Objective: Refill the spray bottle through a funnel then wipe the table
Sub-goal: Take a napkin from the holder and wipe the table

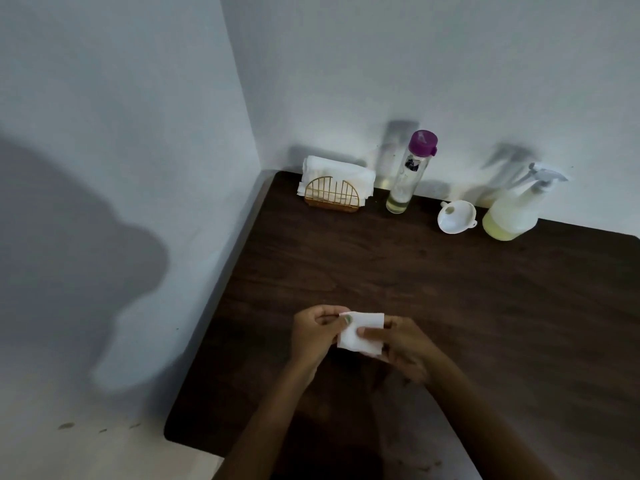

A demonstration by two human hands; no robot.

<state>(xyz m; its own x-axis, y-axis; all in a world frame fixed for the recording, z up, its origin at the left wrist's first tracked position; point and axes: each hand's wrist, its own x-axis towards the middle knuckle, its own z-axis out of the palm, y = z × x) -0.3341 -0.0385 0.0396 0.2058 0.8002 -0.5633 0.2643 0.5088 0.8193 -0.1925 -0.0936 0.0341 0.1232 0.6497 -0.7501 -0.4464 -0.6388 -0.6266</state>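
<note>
A folded white tissue (362, 336) is held just above the dark worktop (485, 306) in the lower middle of the frame, pinched between both hands: the left hand (317, 336) grips its upper left corner with thumb and curled fingers (347, 319), and the right hand (403, 344) is wrapped around its right side, the thumb laid across its face. Whether the tissue is touching the wood cannot be told. Along the far edge, in the upper right of the frame, the spray bottle (514, 211) is seen standing with its trigger head fitted and pale yellow liquid in its lower part; just to its left the white funnel (455, 216) lies tilted on the worktop, out of the bottle. Further left a tall clear bottle (408, 174) with a purple cap is stood near the wall, only a little liquid left at its bottom, and a gold wire holder (330, 195) of white napkins sits near the corner. From this layout the refilling is judged to be done, and the wiping step to be in preparation, the tissue being folded into a pad. The next move is judged to call for the pad to be pressed flat to the wood and swept across it, with care taken near the upright bottles at the back.
</note>
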